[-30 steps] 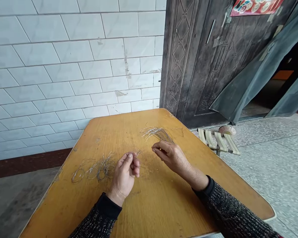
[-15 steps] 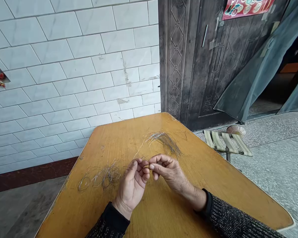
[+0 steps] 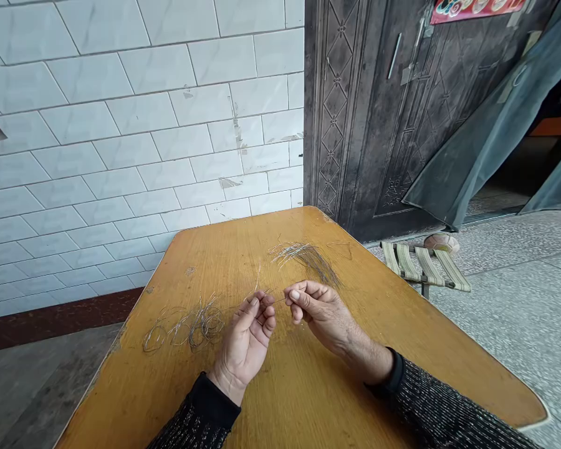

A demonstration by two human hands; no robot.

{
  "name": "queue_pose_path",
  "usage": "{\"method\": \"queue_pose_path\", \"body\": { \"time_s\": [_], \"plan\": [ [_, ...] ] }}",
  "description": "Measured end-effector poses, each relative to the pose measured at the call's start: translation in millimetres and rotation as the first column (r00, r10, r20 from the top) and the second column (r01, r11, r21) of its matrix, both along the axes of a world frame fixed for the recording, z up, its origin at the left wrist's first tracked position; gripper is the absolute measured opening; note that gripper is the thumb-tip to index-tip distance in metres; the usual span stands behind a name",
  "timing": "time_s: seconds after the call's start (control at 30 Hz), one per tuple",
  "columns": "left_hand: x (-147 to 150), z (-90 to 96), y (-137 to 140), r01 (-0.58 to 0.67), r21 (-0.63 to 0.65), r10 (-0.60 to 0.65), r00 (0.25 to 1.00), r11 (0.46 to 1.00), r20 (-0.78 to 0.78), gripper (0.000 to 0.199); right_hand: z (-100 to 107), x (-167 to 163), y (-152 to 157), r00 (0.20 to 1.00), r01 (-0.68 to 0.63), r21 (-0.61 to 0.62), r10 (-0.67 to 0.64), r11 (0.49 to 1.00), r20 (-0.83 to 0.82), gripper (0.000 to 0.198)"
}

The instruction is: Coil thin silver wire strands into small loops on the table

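Observation:
Above the middle of the wooden table [image 3: 280, 399], my left hand [image 3: 247, 340] pinches a thin wire [image 3: 279, 301] between thumb and fingers. My right hand [image 3: 325, 315] is closed in a pinch on the same wire, a short stretch of which shows in the gap between the hands. One thin end rises beyond my left fingertips. Left of my left hand lies a tangle of coiled wires [image 3: 206, 324]. Past my right hand, toward the far edge, rests a bundle of loose, straighter wires [image 3: 311, 259].
A white tiled wall [image 3: 135, 131] stands along the far left side. Behind the table is a dark carved door [image 3: 378, 125] with a grey-green curtain [image 3: 477, 137]. On the floor to the right, a striped folding stool [image 3: 425, 265] stands beside a ball [image 3: 442, 242].
My hands have drawn slightly apart, so a short stretch of wire shows between them. The view has shifted a little.

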State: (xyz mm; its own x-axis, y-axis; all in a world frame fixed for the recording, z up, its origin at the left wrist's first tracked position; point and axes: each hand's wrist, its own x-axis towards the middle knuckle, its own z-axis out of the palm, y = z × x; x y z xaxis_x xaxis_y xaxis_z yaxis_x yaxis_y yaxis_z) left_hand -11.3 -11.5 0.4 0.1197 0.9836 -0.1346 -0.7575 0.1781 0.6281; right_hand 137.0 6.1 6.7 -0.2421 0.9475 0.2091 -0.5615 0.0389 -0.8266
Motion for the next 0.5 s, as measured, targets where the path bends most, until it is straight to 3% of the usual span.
{"method": "queue_pose_path", "body": {
  "time_s": [0.3,0.5],
  "plan": [
    [3.9,-1.4,-4.6,0.082,0.043,-0.08,0.996,0.996,-0.045,0.014,-9.4,-1.3,4.2,0.997,-0.065,-0.096,0.062,0.993,-0.043,0.027],
    [3.3,-1.5,-1.5,0.057,0.017,-0.057,0.998,0.998,-0.006,0.016,-7.5,-1.5,1.6,0.985,-0.141,-0.134,0.126,0.981,-0.119,0.031]
  ]
}}
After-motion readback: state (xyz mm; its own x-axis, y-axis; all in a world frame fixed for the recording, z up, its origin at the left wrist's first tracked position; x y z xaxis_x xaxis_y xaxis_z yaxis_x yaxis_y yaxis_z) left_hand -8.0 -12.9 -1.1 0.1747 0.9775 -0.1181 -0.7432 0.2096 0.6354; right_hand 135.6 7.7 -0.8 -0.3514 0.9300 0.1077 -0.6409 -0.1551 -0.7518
